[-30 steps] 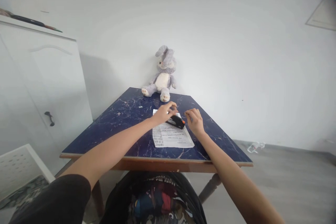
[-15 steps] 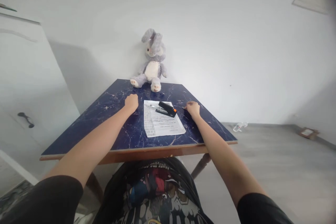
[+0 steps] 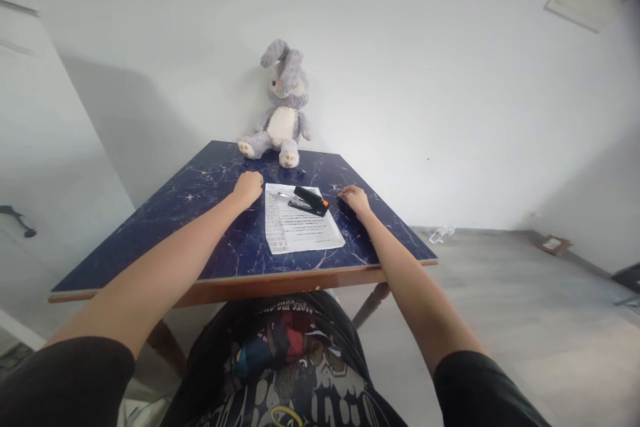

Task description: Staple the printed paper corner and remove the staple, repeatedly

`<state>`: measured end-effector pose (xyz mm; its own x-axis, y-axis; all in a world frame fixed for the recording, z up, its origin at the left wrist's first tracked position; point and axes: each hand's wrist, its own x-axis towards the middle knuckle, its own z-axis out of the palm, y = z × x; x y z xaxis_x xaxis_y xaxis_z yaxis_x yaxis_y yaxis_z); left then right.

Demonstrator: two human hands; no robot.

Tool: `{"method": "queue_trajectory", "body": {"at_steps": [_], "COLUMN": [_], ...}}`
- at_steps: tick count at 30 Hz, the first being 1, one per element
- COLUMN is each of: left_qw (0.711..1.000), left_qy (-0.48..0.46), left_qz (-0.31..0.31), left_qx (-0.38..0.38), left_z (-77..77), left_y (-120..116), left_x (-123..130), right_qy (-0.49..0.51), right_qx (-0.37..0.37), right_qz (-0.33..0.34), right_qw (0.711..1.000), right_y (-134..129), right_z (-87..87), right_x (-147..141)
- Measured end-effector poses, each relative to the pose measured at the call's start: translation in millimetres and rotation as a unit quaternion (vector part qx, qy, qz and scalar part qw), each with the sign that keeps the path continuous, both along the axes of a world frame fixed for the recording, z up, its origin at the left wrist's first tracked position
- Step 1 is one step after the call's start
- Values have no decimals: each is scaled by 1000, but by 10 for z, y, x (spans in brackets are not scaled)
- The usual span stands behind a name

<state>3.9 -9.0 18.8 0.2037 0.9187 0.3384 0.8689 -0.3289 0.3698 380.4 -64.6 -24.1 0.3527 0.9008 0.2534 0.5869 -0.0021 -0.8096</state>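
Note:
My left hand (image 3: 248,189) is closed in a fist on the blue marbled table (image 3: 180,213), just left of a printed sheet of paper (image 3: 300,240). On the sheet's upper part lies a black stapler (image 3: 311,201) with an orange detail. Its upper arm is swung up from the base, and a metal part sticks out to the left. To the right of the sheet, my right hand (image 3: 356,200) rests on the tabletop with its fingers curled and tips together. Whatever may be between those fingertips is too small to make out. Neither hand touches the stapler.
A grey plush rabbit (image 3: 284,107) sits at the table's back edge against the wall. A white cabinet (image 3: 45,147) stands at the left. On the floor to the right lie a clear plastic item (image 3: 442,234) and a small brown box (image 3: 553,244).
The whole view has shifted slightly, so table, rabbit and hands appear further left and a little higher. Both hands keep about the same places beside the paper, and the stapler lies as before.

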Motion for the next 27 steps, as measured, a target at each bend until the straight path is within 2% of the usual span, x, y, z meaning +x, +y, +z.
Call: {"method": "queue_trajectory", "body": {"at_steps": [4, 7, 11, 16, 22, 27], "left_qw": [997, 984, 962, 937, 938, 926], "left_qy": [-54, -131, -202, -279, -266, -247], "left_qz": [-42, -105, -180, -210, -222, -282], "left_qx": [36, 64, 37, -12, -9, -40], "left_z": [-51, -62, -50, -72, -129, -165], "left_y": [3, -44, -108, -110, -68, -71], "left_x": [86, 158, 248, 324, 299, 302], "right_qy": [-9, -11, -16, -32, -48, -51], "right_qx": [6, 13, 8, 12, 12, 10], "right_qz": [15, 21, 31, 40, 41, 43], "right_qw": [1000, 1000, 999, 999, 998, 998], "right_y": [3, 5, 17, 18, 2, -21], "right_z": [-17, -24, -42, -55, -39, -15], "right_x": [25, 32, 47, 58, 53, 37]}}
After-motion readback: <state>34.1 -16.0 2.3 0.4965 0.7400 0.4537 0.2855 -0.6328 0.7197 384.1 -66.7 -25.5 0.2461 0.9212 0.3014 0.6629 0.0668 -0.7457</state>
